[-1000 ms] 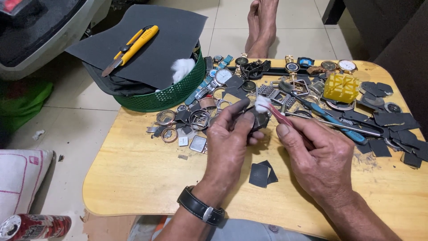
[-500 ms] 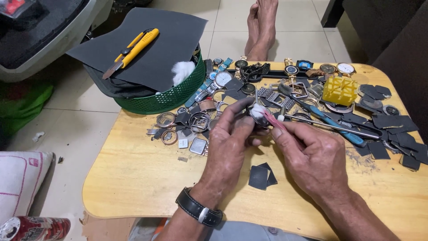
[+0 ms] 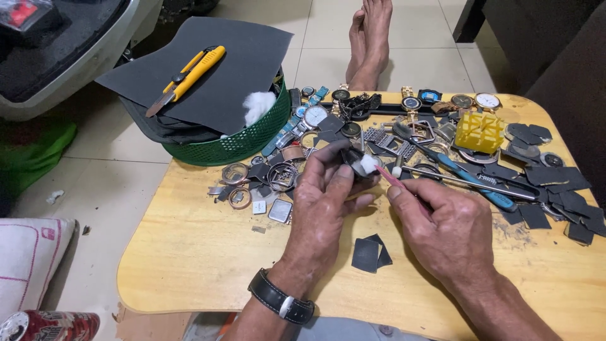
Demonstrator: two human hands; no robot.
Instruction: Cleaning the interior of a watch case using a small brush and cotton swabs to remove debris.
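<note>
Since the picture from a second ago, little has been changed: the left hand [image 3: 325, 199] has been kept closed around a small dark watch part [image 3: 351, 161], and the bit of white cotton [image 3: 368, 163] is pressed on it as before. The right hand [image 3: 449, 230] has been kept closed on a thin pink stick [image 3: 398, 184], whose tip is held at the cotton. Both hands have been shifted only a tiny bit. A black wristwatch [image 3: 282, 297] is worn on the left wrist.

Past the left hand, to its left, a green basket [image 3: 243, 142] is seen. Dark sheets of sandpaper [image 3: 214, 66] are laid over it, and a yellow cutter knife [image 3: 185, 79] and a puff of cotton wool [image 3: 259, 105] are rested on top.

The hands are held over a low wooden table [image 3: 189, 252]. Beyond the fingers, many watches, cases and straps are spread out. A yellow plastic holder [image 3: 480, 131] and blue-handled pliers [image 3: 470, 180] are laid beyond the right hand. Two small dark squares [image 3: 370, 254] are seen between the wrists. Pale floor tiles [image 3: 107, 183] and someone's bare feet [image 3: 371, 41] are seen past the table.
</note>
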